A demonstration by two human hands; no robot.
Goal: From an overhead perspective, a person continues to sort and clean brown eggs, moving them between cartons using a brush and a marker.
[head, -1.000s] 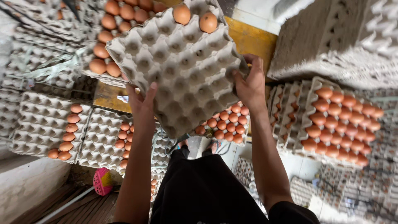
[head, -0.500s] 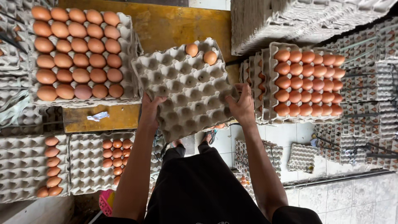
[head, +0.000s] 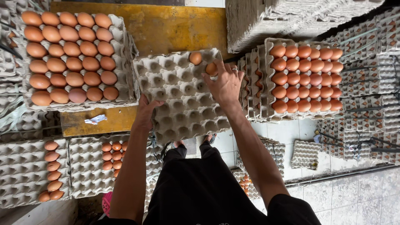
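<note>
I am gripping the near edge of the grey egg tray with my left hand, tray overhanging the yellow worktop; it is risking tipping. Beyond, my right hand is closing on a brown egg that could crack.

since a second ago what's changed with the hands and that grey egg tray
The right hand has left the tray's far edge and now reaches over the grey egg tray, fingers at one of its two eggs. The left hand still grips the near left edge. The tray sits lower over the yellow table. The second egg stays put.
</note>
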